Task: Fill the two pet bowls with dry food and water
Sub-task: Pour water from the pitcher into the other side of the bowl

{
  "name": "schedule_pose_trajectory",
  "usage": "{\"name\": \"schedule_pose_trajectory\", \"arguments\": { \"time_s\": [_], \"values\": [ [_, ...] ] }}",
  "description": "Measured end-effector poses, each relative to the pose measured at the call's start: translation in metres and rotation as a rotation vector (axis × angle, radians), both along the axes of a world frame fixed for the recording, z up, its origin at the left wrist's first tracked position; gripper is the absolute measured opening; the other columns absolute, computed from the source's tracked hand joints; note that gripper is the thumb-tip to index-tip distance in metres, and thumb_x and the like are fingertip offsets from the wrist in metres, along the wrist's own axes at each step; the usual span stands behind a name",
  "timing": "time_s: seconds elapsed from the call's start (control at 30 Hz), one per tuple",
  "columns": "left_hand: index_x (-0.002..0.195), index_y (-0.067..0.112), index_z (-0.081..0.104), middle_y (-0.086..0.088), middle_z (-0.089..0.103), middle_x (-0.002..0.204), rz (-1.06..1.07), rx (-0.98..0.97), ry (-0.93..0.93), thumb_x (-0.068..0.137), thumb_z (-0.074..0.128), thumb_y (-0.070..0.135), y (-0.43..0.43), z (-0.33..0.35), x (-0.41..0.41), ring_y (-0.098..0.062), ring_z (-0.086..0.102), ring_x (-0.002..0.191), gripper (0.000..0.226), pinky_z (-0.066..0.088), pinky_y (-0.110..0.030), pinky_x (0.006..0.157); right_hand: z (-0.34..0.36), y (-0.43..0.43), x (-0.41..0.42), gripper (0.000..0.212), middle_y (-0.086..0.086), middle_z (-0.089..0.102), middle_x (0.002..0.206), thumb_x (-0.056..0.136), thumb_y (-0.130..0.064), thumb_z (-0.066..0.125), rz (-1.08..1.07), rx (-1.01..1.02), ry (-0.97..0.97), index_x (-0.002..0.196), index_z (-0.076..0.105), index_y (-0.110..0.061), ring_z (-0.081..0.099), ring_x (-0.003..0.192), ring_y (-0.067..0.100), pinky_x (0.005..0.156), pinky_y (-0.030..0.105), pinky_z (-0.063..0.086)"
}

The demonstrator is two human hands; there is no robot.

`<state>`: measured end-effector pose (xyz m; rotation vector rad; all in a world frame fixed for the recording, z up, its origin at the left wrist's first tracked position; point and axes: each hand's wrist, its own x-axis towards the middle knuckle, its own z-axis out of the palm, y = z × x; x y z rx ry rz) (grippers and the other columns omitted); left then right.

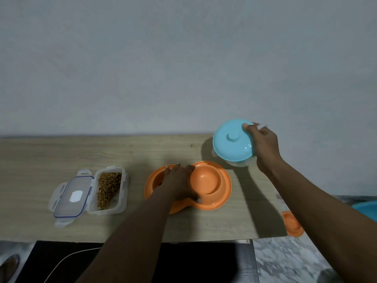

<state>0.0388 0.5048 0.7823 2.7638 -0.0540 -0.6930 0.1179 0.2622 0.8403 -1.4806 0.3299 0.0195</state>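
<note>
An orange double pet bowl (220,193) lies on the wooden table (61,152). My left hand (178,183) rests across its middle, fingers straight, covering part of the left cup. The right cup looks empty. My right hand (263,146) grips a clear container with a blue lid (232,141), held tilted above the table's back right. An open clear box of brown dry food (109,187) sits at the left, its blue-rimmed lid (72,197) lying beside it.
A grey wall rises behind the table. Past the table's right edge, lower down, are a small orange bowl (292,223) and a blue object (367,209) on a marbled floor. A white cable (67,260) runs over a dark area below the front edge.
</note>
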Motion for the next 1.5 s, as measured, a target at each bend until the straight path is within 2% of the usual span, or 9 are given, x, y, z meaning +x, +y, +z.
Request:
{"name": "schedule_pose_trajectory", "arguments": {
  "time_s": [0.27, 0.4, 0.57, 1.3, 1.5],
  "values": [
    [0.152, 0.028, 0.021, -0.009, 0.031, 0.157, 0.005, -0.012, 0.016, 0.053, 0.085, 0.060, -0.002, 0.007, -0.002, -0.030, 0.010, 0.150, 0.122, -0.001, -0.058, 0.118, -0.008, 0.005, -0.027, 0.027, -0.007, 0.072, 0.104, 0.079, -0.038, 0.076, 0.084, -0.271, -0.135, 0.102, 0.071, -0.025, 0.069, 0.098, 0.016, 0.085, 0.048, 0.060],
    [0.152, 0.028, 0.021, -0.009, 0.029, 0.158, 0.003, -0.030, 0.026, 0.056, 0.084, 0.059, -0.002, 0.011, -0.003, -0.030, 0.007, 0.150, 0.120, -0.003, -0.058, 0.117, -0.004, 0.008, -0.033, 0.042, -0.007, 0.070, 0.107, 0.072, -0.047, 0.073, 0.124, -0.383, -0.185, 0.107, 0.069, -0.025, 0.067, 0.100, 0.016, 0.084, 0.050, 0.059],
    [0.153, 0.028, 0.019, -0.005, 0.029, 0.159, 0.000, -0.047, 0.039, 0.058, 0.083, 0.059, -0.002, 0.014, -0.005, -0.030, 0.005, 0.150, 0.118, -0.003, -0.061, 0.117, 0.001, 0.010, -0.040, 0.052, -0.004, 0.070, 0.110, 0.073, -0.049, 0.072, 0.140, -0.477, -0.234, 0.115, 0.066, -0.020, 0.067, 0.101, 0.016, 0.085, 0.047, 0.059],
    [0.152, 0.029, 0.020, -0.009, 0.025, 0.160, 0.020, -0.058, 0.037, 0.056, 0.083, 0.063, -0.001, 0.009, -0.004, -0.030, 0.003, 0.150, 0.120, -0.004, -0.060, 0.118, 0.067, 0.000, -0.028, 0.050, -0.006, 0.069, 0.114, 0.076, -0.048, 0.074, 0.117, -0.570, -0.427, 0.118, 0.066, -0.022, 0.066, 0.102, 0.014, 0.085, 0.046, 0.059],
    [0.153, 0.025, 0.022, -0.011, 0.026, 0.159, 0.031, -0.086, 0.017, 0.056, 0.085, 0.058, -0.003, 0.013, -0.006, -0.030, 0.003, 0.150, 0.120, -0.005, -0.058, 0.118, 0.067, 0.003, -0.028, 0.050, -0.007, 0.068, 0.112, 0.076, -0.047, 0.073, 0.135, -0.579, -0.441, 0.118, 0.066, -0.021, 0.066, 0.100, 0.013, 0.084, 0.043, 0.059]
  ]
}}
